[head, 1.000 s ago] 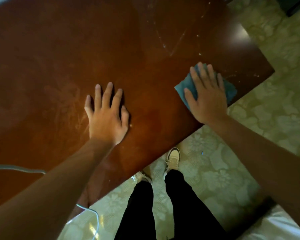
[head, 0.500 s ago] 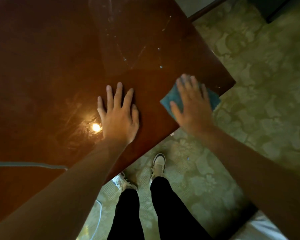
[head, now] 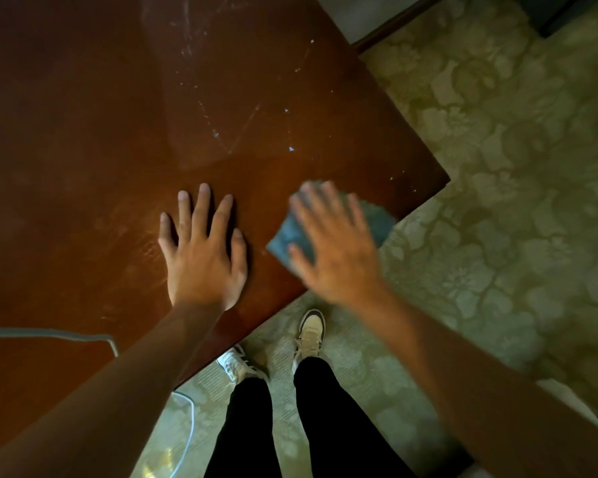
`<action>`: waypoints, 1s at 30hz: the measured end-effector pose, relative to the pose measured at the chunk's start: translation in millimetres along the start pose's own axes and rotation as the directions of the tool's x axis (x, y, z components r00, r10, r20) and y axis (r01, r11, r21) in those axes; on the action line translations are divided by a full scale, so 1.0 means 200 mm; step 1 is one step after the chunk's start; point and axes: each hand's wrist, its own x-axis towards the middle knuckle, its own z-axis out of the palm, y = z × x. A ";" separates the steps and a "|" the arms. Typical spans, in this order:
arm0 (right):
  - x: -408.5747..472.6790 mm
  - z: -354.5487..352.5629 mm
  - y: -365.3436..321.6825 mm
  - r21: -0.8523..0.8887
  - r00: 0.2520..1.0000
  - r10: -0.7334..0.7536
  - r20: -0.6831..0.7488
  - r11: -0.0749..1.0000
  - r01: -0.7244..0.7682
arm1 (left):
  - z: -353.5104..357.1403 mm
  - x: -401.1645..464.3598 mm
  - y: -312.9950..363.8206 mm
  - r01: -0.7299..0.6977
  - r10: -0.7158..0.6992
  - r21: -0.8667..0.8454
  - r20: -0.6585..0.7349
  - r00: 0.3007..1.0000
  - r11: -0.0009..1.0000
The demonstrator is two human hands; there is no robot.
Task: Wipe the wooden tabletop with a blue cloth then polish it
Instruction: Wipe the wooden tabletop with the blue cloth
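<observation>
right, we're at the near right corner of the wooden bench (head: 83,139) and the wiping is under way. the right hand (head: 335,246) lies flat on the blue cloth (head: 289,236), fingers straight and spread, pressing it onto the wood rather than gripping it. it shows as a blur, so the exact finger contact is hard to call. the cloth sits just inside the bench's near edge, close to the corner, with its right end almost at the lip. the left hand (head: 201,253) is planted palm down on bare wood just left of the cloth, fingers apart and holding nothing, looking like a brace.

now the danger, as i read it. that cloth is only pinned by a flat palm, so a stroke running right or nearward could carry it over the edge and onto the patterned carpet (head: 497,201). a flat press can also let the cloth bunch or slip out from under the fingers, leaving skin dragging on the finish.

further up the bench there's a pale smear with white flecks and scratch-like streaks (head: 221,108), well apart from the cloth and looking unwiped. miss that patch and the polish would seal grit in. a grey cable (head: 49,334) lies on the near left of the bench, under the left forearm, and a wide sweep could snag it. the braced left palm may leave a print too.
</observation>
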 end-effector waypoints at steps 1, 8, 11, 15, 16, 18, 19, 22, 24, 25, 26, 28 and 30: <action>0.04 -0.03 0.15 -0.029 0.996 0.091 -0.007 0.995 -0.091 | 0.00 0.00 0.00 0.000 0.000 -0.005 -0.006 1.000 1.000; 0.12 -0.08 0.34 -0.007 0.940 0.340 -0.039 0.940 -0.341 | 0.00 -0.01 0.01 0.008 -0.008 -0.008 -0.023 1.000 1.000; 0.01 0.01 -0.02 0.001 0.995 0.096 -0.001 0.995 -0.096 | 0.00 0.00 0.01 0.011 -0.011 -0.002 -0.027 1.000 1.000; -0.01 0.03 -0.10 0.031 0.992 -0.121 0.017 0.992 0.121 | -0.01 -0.01 0.02 0.014 -0.014 0.008 -0.014 1.000 1.000; 0.02 0.01 -0.01 0.023 0.992 -0.128 0.018 0.992 0.127 | -0.01 0.00 0.02 0.015 -0.014 0.008 -0.011 1.000 1.000; 0.11 -0.04 0.22 0.000 1.000 0.001 -0.005 1.000 -0.001 | -0.01 0.00 0.01 0.017 -0.017 0.004 -0.008 1.000 1.000; 0.15 -0.07 0.33 -0.016 0.994 0.105 -0.007 0.994 -0.105 | -0.01 0.00 0.01 0.016 -0.016 0.003 -0.008 1.000 1.000; 0.24 -0.15 0.53 -0.047 0.954 0.301 0.004 0.953 -0.301 | -0.01 0.00 0.01 0.014 -0.014 0.001 -0.016 1.000 1.000; 0.25 -0.15 0.49 -0.017 0.931 0.364 -0.021 0.931 -0.365 | -0.01 0.00 0.01 0.014 -0.014 -0.004 -0.023 1.000 1.000; 0.24 -0.14 0.43 0.004 0.924 0.381 -0.034 0.925 -0.381 | -0.01 0.00 0.01 0.014 -0.014 -0.001 -0.024 1.000 1.000; 0.21 -0.12 0.34 0.022 0.930 0.367 -0.036 0.930 -0.366 | 0.00 0.00 0.01 0.013 -0.013 0.004 -0.024 1.000 1.000; 0.13 -0.06 0.14 0.015 0.973 0.231 -0.002 0.973 -0.231 | -0.01 0.00 0.01 0.015 -0.015 0.009 -0.016 1.000 1.000; 0.05 0.00 -0.04 -0.001 0.997 0.074 0.039 0.997 -0.074 | -0.01 0.00 0.01 0.021 -0.020 0.012 -0.013 1.000 1.000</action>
